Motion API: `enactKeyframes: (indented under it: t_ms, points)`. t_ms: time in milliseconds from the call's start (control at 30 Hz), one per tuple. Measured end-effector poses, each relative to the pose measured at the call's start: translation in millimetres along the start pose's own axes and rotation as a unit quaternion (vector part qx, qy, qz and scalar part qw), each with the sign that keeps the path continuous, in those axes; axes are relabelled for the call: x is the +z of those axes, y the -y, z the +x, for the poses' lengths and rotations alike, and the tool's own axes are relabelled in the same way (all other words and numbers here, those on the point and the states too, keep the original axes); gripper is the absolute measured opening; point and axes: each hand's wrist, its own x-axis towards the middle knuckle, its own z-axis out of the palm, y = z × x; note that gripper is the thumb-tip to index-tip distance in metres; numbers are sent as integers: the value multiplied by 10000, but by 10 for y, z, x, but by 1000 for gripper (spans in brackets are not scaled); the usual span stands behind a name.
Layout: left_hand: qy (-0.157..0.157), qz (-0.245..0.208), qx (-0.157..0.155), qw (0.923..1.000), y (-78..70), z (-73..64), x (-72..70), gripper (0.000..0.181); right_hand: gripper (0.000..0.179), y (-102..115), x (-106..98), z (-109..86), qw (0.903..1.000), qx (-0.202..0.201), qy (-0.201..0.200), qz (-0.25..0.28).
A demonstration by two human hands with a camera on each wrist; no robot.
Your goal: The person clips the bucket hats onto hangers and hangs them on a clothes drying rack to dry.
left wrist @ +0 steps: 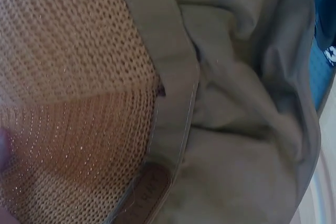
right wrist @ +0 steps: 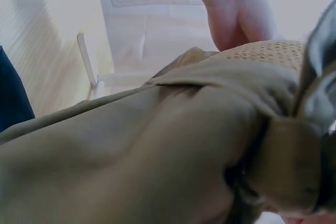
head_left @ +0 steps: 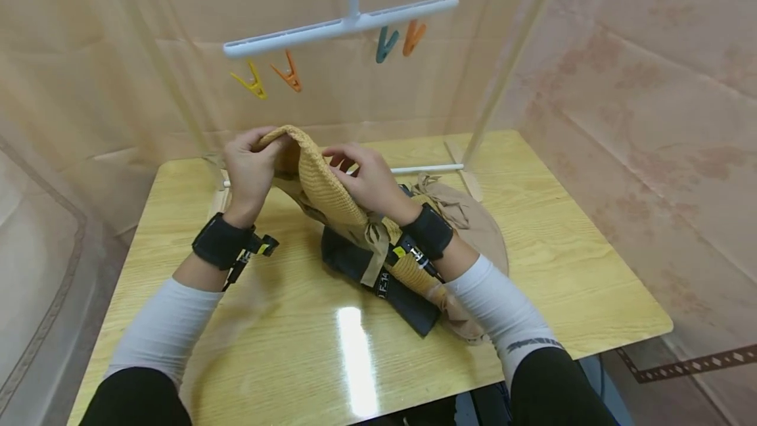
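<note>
A person seen from above works at a light wooden tabletop [head_left: 532, 235] that fills the middle of the frame. Both hands hold up a tan woven straw hat [head_left: 322, 183] at the centre, just above the tabletop. The left hand [head_left: 251, 166], centre left, has its grip closed over the hat's upper edge, fingers curled round the weave. The right hand [head_left: 369, 179], just right of centre, grasps the opposite side, fingers curled over the brim. A beige ribbon band [head_left: 378, 248] hangs from the hat near the right wrist. Under the hat lies a dark navy fabric item [head_left: 355, 261], and beside it, to the right, a crumpled beige cloth hat [head_left: 479, 225]. At the top of the frame a white hanging rack [head_left: 340, 28] carries four clothes pegs: a yellow peg [head_left: 251, 81], an orange peg [head_left: 288, 73], a teal peg [head_left: 386, 43] and another orange peg [head_left: 413, 36]. The left wrist view shows the straw weave close up beside beige lining.
</note>
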Motion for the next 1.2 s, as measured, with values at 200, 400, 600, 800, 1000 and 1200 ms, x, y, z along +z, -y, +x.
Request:
enactKeyframes:
  t_ms: [200, 400, 600, 800, 1000, 1200]
  points:
    - [-87, 121, 63, 9999, 27, -27, 57, 17, 26, -36, -15, -7, 10000, 20, -59, -30]
    - [118, -2, -2, 9999, 40, -43, 121, 17, 24, -74, -70, 4, 9997, 202, -160, -52]
    - [274, -28, -64, 9996, 41, -32, 229, 19, 24, -114, -177, 8, 9993, 314, -161, -107]
    - [465, 46, -58, 9989, 14, 37, 338, 20, 23, -167, -296, 27, 9993, 214, -226, -226]
    - [552, 182, 84, 9983, 26, 114, 454, 20, 23, -214, -394, 43, 9990, 222, -216, -317]
    - [431, 257, 11, 9987, 69, 143, 538, 21, 24, -256, -442, 56, 9983, 266, -273, -449]
